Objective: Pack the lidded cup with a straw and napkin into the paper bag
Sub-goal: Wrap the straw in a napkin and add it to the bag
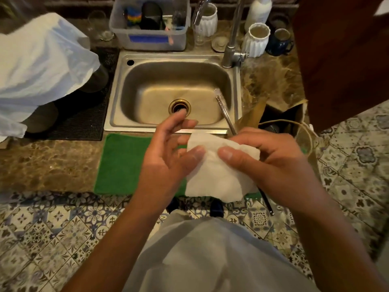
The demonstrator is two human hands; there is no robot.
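Note:
A white napkin [216, 175] is held between both hands above the green mat. My left hand [168, 152] pinches its left side with the thumb, the other fingers spread. My right hand [267, 159] grips its right side and also holds a wrapped straw [224, 111] that sticks up over the sink and down below the hand. The brown paper bag [294, 114] stands open on the counter just right of the sink, behind my right hand. Something dark sits inside it; I cannot tell whether it is the lidded cup.
A steel sink [174, 89] with its tap [232, 45] lies ahead. A green mat [122, 165] covers the counter edge. A white plastic bag [42, 60] sits left on a black mat. A plastic bin [149, 24], white vases and mugs stand behind.

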